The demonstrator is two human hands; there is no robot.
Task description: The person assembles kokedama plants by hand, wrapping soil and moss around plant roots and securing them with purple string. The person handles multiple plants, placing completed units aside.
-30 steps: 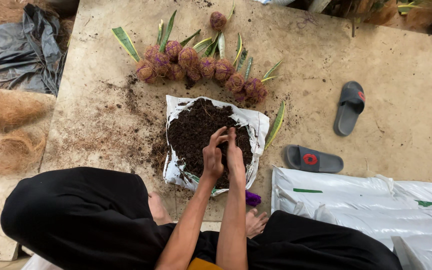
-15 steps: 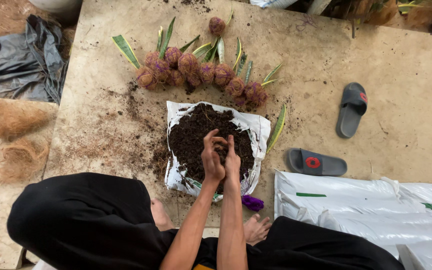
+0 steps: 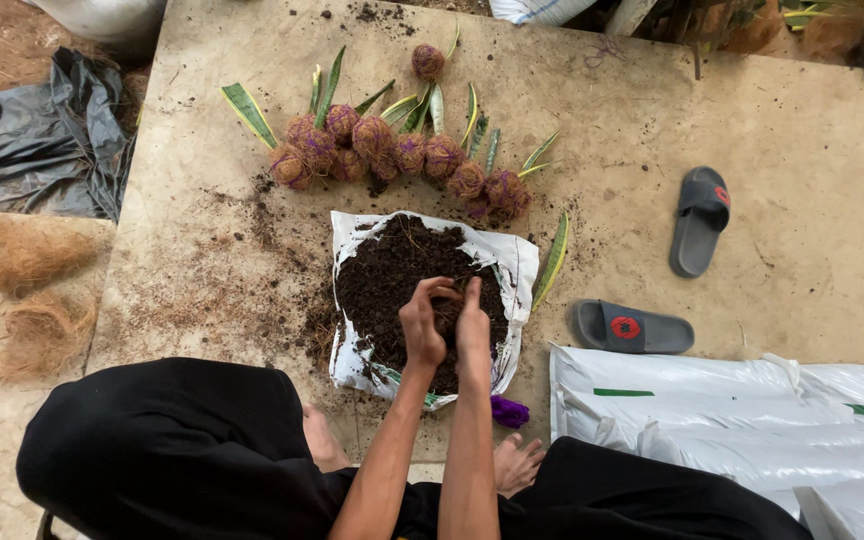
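1. Nearest me, the person sits on the concrete floor in black trousers, bare feet tucked in at 6 o'clock, both forearms reaching forward.
2. The left hand and right hand meet over the middle of the soil; each grip is curled closed around a clump of soil pressed between the two palms. Whether a plant sits inside the clump I cannot tell.
3. The clump is held just above the dark soil heap, which lies on an opened white sack. A small purple bundle of twine lies at the sack's 5 o'clock corner.
4. At 3 o'clock lie a pair of grey slippers and, nearer, stacked white bags. A loose green leaf lies beside the sack's right edge.
5. At 12 o'clock, beyond the sack, a row of finished balls wrapped in purple thread, with green leaves standing out, lies close together; roughly a dozen look done, and one more seems to be forming in the hands, unwrapped so far. Plenty of soil is left.
6. Far at 9 o'clock: coconut fibre and a crumpled grey sheet.
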